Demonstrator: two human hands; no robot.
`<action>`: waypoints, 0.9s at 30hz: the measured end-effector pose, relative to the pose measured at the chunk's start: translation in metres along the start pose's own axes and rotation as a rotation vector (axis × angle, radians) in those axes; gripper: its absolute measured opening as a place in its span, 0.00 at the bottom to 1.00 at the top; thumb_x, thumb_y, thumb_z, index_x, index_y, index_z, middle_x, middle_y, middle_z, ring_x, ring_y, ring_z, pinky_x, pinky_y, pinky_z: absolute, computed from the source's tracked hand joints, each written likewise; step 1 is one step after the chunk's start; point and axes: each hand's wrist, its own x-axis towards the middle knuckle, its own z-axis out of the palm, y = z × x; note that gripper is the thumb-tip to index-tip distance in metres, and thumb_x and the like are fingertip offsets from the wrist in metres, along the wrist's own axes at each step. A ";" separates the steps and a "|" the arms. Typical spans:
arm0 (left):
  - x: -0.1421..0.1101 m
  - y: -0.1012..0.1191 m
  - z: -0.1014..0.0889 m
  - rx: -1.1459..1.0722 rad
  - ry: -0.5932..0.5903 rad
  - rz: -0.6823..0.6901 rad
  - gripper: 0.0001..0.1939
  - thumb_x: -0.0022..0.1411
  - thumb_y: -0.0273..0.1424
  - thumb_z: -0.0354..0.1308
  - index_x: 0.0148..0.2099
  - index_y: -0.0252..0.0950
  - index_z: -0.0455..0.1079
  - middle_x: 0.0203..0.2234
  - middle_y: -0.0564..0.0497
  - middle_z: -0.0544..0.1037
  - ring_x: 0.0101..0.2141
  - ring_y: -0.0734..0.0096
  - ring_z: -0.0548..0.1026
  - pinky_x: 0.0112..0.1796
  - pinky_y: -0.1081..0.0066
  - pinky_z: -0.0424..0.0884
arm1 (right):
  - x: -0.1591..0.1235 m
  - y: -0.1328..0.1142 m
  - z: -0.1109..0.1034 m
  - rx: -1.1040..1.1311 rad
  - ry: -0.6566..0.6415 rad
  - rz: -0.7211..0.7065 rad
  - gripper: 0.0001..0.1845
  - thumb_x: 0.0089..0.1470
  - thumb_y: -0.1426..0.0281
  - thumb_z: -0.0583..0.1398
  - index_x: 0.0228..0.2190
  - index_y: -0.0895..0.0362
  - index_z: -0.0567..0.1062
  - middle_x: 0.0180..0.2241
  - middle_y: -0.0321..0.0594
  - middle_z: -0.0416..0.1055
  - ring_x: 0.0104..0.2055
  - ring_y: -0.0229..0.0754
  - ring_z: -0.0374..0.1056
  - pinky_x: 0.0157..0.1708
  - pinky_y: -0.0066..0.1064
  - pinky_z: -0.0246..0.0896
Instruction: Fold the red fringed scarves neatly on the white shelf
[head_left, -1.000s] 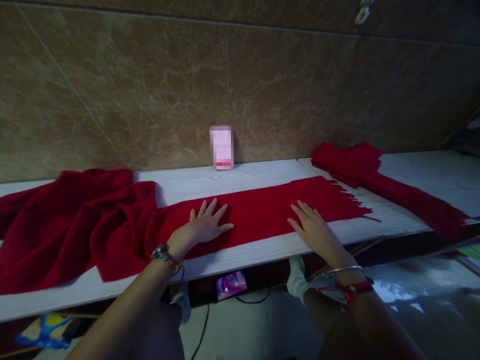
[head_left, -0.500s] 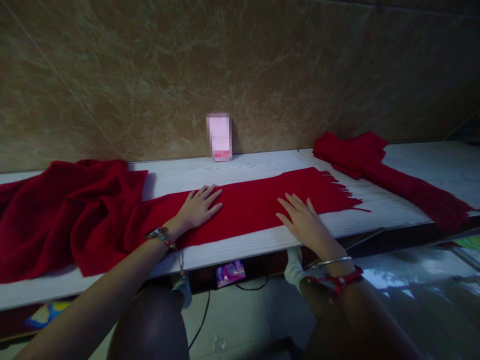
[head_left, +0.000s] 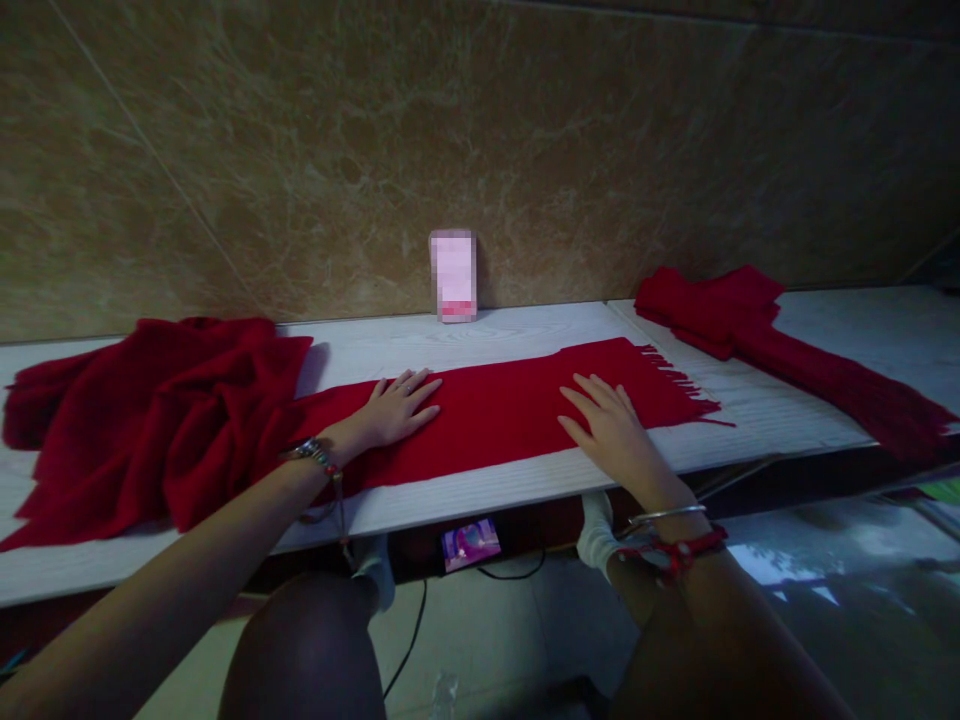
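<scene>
A red scarf [head_left: 495,420] lies stretched along a white wood-grain bench, its fringed end toward the right. Its left part is bunched in a loose heap of folds. Flat on the scarf, near that heap, rests my left hand [head_left: 394,410] with fingers spread. My right hand [head_left: 606,425] lies palm down with fingers apart, close to the fringe and over the scarf's near edge. Neither hand grips the cloth. Farther right, a second red scarf [head_left: 712,310] sits folded, with its fringed tail hanging toward the near edge.
A pale pink, blurred-out rectangular object [head_left: 454,275] leans against the brown marbled wall [head_left: 337,150] behind the white bench [head_left: 525,328]. Below the front edge are a lit screen [head_left: 470,544], a black cable [head_left: 409,640] and my feet in white socks.
Both hands have slid a little left along the scarf, staying spread on it. The heap at the left has been drawn slightly. The camera view has shifted a bit.
</scene>
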 end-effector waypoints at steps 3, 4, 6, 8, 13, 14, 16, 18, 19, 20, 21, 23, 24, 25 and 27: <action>0.009 -0.002 -0.011 0.023 -0.011 0.034 0.27 0.65 0.42 0.40 0.63 0.40 0.54 0.64 0.44 0.51 0.62 0.52 0.48 0.56 0.44 0.47 | 0.004 -0.032 -0.004 0.120 -0.031 -0.334 0.19 0.56 0.70 0.53 0.49 0.56 0.72 0.52 0.45 0.68 0.55 0.44 0.62 0.57 0.45 0.54; 0.014 -0.003 -0.015 0.030 0.004 0.065 0.25 0.64 0.41 0.42 0.61 0.39 0.58 0.63 0.43 0.54 0.62 0.52 0.50 0.56 0.46 0.49 | 0.005 -0.044 -0.005 0.137 -0.064 -0.426 0.18 0.56 0.71 0.54 0.48 0.57 0.72 0.50 0.45 0.71 0.53 0.43 0.64 0.56 0.42 0.56; 0.024 -0.006 -0.024 0.033 0.031 0.154 0.21 0.63 0.38 0.45 0.55 0.35 0.65 0.58 0.42 0.63 0.58 0.57 0.59 0.56 0.56 0.55 | 0.008 -0.065 -0.008 0.136 -0.136 -0.546 0.15 0.54 0.73 0.56 0.45 0.58 0.74 0.46 0.45 0.74 0.48 0.42 0.68 0.53 0.39 0.60; 0.035 -0.006 -0.030 0.025 0.031 0.230 0.18 0.62 0.34 0.47 0.50 0.32 0.69 0.50 0.41 0.71 0.51 0.62 0.67 0.52 0.65 0.60 | 0.010 -0.078 -0.011 0.111 -0.199 -0.584 0.14 0.53 0.76 0.58 0.42 0.60 0.75 0.43 0.46 0.75 0.45 0.43 0.69 0.49 0.38 0.63; 0.055 -0.001 -0.041 -0.063 -0.049 0.156 0.22 0.55 0.32 0.55 0.52 0.31 0.67 0.43 0.43 0.75 0.42 0.64 0.72 0.43 0.71 0.65 | 0.013 -0.083 -0.015 0.080 -0.265 -0.575 0.15 0.52 0.79 0.57 0.42 0.59 0.75 0.42 0.45 0.74 0.43 0.42 0.69 0.45 0.36 0.65; 0.057 -0.001 -0.042 -0.097 -0.072 0.128 0.24 0.53 0.33 0.57 0.53 0.32 0.66 0.42 0.44 0.75 0.40 0.65 0.72 0.41 0.72 0.65 | 0.013 -0.082 -0.015 0.081 -0.264 -0.572 0.16 0.52 0.80 0.56 0.42 0.59 0.75 0.43 0.45 0.74 0.43 0.42 0.68 0.45 0.35 0.65; 0.062 0.000 -0.044 -0.158 -0.102 0.099 0.26 0.51 0.33 0.58 0.53 0.33 0.66 0.42 0.47 0.76 0.38 0.66 0.72 0.39 0.73 0.65 | 0.012 -0.081 -0.013 0.084 -0.251 -0.557 0.17 0.52 0.82 0.54 0.42 0.58 0.75 0.43 0.44 0.73 0.43 0.41 0.68 0.43 0.34 0.65; 0.066 -0.001 -0.045 -0.196 -0.126 0.092 0.25 0.48 0.33 0.59 0.50 0.33 0.68 0.40 0.48 0.76 0.37 0.67 0.71 0.37 0.73 0.64 | 0.011 -0.081 -0.010 0.074 -0.234 -0.544 0.18 0.53 0.82 0.53 0.42 0.58 0.75 0.43 0.44 0.73 0.43 0.41 0.67 0.41 0.33 0.65; 0.068 -0.002 -0.046 -0.214 -0.147 0.090 0.24 0.46 0.32 0.59 0.48 0.33 0.69 0.38 0.48 0.76 0.36 0.66 0.71 0.36 0.73 0.64 | 0.011 -0.082 -0.009 0.063 -0.221 -0.541 0.18 0.53 0.82 0.53 0.42 0.57 0.74 0.42 0.44 0.73 0.42 0.40 0.67 0.41 0.33 0.65; 0.070 -0.003 -0.046 -0.235 -0.172 0.088 0.23 0.45 0.32 0.59 0.46 0.33 0.70 0.36 0.49 0.77 0.35 0.66 0.71 0.35 0.73 0.64 | 0.010 -0.083 -0.007 0.049 -0.204 -0.540 0.17 0.54 0.82 0.53 0.42 0.57 0.74 0.41 0.43 0.73 0.42 0.41 0.67 0.40 0.33 0.65; 0.072 -0.004 -0.046 -0.261 -0.197 0.087 0.22 0.44 0.32 0.59 0.44 0.33 0.71 0.34 0.50 0.77 0.34 0.66 0.70 0.34 0.72 0.64 | 0.010 -0.085 -0.006 0.034 -0.184 -0.540 0.16 0.54 0.81 0.53 0.42 0.58 0.74 0.40 0.43 0.73 0.41 0.41 0.67 0.39 0.33 0.64; 0.076 -0.006 -0.046 -0.324 -0.228 0.079 0.18 0.45 0.34 0.58 0.41 0.33 0.73 0.29 0.51 0.76 0.32 0.67 0.70 0.33 0.72 0.63 | 0.009 -0.088 -0.003 0.014 -0.129 -0.541 0.15 0.56 0.80 0.53 0.42 0.58 0.74 0.39 0.43 0.74 0.40 0.41 0.66 0.38 0.33 0.63; 0.077 -0.007 -0.046 -0.357 -0.224 0.069 0.17 0.46 0.35 0.57 0.39 0.33 0.73 0.28 0.51 0.76 0.31 0.68 0.70 0.33 0.72 0.63 | 0.009 -0.089 -0.003 0.008 -0.097 -0.543 0.13 0.56 0.79 0.53 0.41 0.59 0.74 0.38 0.43 0.73 0.39 0.41 0.66 0.37 0.33 0.62; 0.078 -0.007 -0.046 -0.383 -0.211 0.056 0.17 0.48 0.36 0.56 0.39 0.33 0.73 0.27 0.51 0.75 0.30 0.69 0.69 0.32 0.72 0.62 | 0.008 -0.090 -0.002 0.002 -0.065 -0.547 0.12 0.56 0.78 0.54 0.40 0.59 0.74 0.37 0.43 0.73 0.39 0.42 0.65 0.37 0.33 0.61; 0.080 -0.008 -0.046 -0.414 -0.176 0.029 0.16 0.50 0.36 0.54 0.39 0.32 0.73 0.27 0.50 0.75 0.30 0.70 0.69 0.32 0.73 0.62 | 0.008 -0.091 -0.002 -0.019 0.003 -0.555 0.09 0.56 0.77 0.54 0.36 0.59 0.74 0.34 0.42 0.73 0.37 0.42 0.65 0.35 0.33 0.59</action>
